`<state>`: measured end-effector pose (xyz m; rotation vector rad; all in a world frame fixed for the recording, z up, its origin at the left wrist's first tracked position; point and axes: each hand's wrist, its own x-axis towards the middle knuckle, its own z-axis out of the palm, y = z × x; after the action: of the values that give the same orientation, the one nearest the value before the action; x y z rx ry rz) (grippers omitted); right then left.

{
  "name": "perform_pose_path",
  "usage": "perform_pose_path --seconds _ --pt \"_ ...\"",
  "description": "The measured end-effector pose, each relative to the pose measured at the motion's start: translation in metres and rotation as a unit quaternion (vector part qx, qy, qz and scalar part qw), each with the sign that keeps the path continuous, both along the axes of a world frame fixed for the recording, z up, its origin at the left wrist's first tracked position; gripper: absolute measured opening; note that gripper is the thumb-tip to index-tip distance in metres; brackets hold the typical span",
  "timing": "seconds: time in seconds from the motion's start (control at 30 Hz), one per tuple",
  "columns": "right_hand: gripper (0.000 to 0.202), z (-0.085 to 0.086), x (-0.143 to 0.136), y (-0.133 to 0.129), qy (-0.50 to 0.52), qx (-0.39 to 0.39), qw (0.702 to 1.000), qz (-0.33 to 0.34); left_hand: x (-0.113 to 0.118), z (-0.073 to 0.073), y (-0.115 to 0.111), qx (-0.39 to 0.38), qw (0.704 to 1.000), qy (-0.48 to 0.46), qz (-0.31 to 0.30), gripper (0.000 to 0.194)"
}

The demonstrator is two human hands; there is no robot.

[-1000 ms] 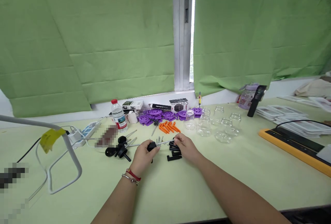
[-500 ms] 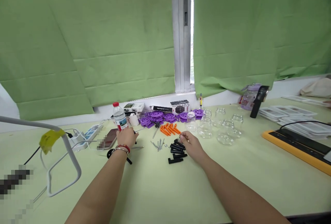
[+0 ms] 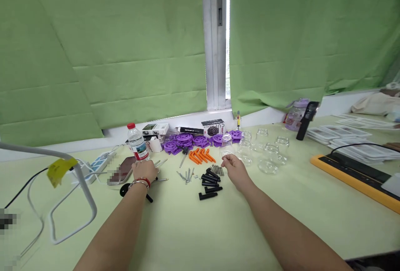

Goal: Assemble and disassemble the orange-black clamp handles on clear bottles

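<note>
On the left, my left hand (image 3: 145, 171) reaches down over several screwdrivers (image 3: 161, 179), their metal shafts poking out to its right and dark handles below the wrist. Its fingers are hidden behind the back of the hand. My right hand (image 3: 236, 173) has thumb and fingertips pinched together, just right of a patch of small metal springs (image 3: 218, 170); anything in the pinch is too small to make out. Beside the springs lie black L-ended plastic pieces (image 3: 208, 196). Left of these are several screws (image 3: 188, 176), and behind them a row of orange angled pieces (image 3: 201, 155).
Purple plastic parts (image 3: 183, 139) and a cup holder box (image 3: 213, 128) line the wall. Clear jars (image 3: 268, 160) stand behind my right hand. A water bottle (image 3: 137, 142), phone (image 3: 124, 170) and power strip (image 3: 99, 163) are left; an orange-edged device (image 3: 350, 183) is right.
My left hand has drawn slightly back towards me and left. My right hand has shifted off the springs to their right, leaving them visible. The view has turned slightly right.
</note>
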<state>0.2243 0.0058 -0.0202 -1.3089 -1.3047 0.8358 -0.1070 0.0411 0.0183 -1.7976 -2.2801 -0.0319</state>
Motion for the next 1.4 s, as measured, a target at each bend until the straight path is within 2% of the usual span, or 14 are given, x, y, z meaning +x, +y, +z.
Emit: perform_pose_path --seconds 0.17,0.37,0.47,0.6,0.77,0.9,1.0,1.2,1.4 --pt "0.027 -0.001 0.001 0.001 -0.002 -0.014 1.000 -0.006 0.009 0.006 -0.004 0.012 1.000 0.002 -0.015 0.033" --pt "0.025 -0.008 0.001 0.005 0.000 -0.024 1.000 -0.002 0.042 0.014 -0.022 0.039 0.995 -0.010 -0.089 0.032" --pt "0.024 -0.012 0.000 0.006 -0.010 -0.033 0.999 0.004 0.064 0.012 -0.037 0.029 0.988 -0.032 -0.150 0.030" --pt "0.022 -0.013 -0.002 0.005 -0.016 -0.040 0.999 0.016 0.087 0.005 -0.051 0.003 0.973 -0.059 -0.222 0.019" --pt "0.022 -0.013 -0.005 0.002 -0.016 -0.041 0.999 0.024 0.099 -0.002 -0.051 -0.015 0.966 -0.072 -0.250 0.015" --pt "0.019 -0.012 -0.008 -0.001 -0.042 -0.029 0.998 0.032 0.096 -0.002 -0.042 -0.014 0.967 -0.079 -0.243 0.015" --pt "0.016 -0.012 -0.015 -0.004 -0.112 -0.010 0.993 0.037 0.090 -0.003 -0.030 -0.010 0.971 -0.084 -0.223 0.015" --pt "0.016 -0.005 -0.034 -0.014 -0.219 0.033 0.972 0.082 0.085 -0.005 0.013 0.008 0.980 -0.080 -0.180 0.025" --pt "0.018 0.008 -0.032 -0.020 -0.280 0.073 0.954 0.084 0.092 -0.004 0.056 0.016 0.973 -0.053 -0.225 0.043"
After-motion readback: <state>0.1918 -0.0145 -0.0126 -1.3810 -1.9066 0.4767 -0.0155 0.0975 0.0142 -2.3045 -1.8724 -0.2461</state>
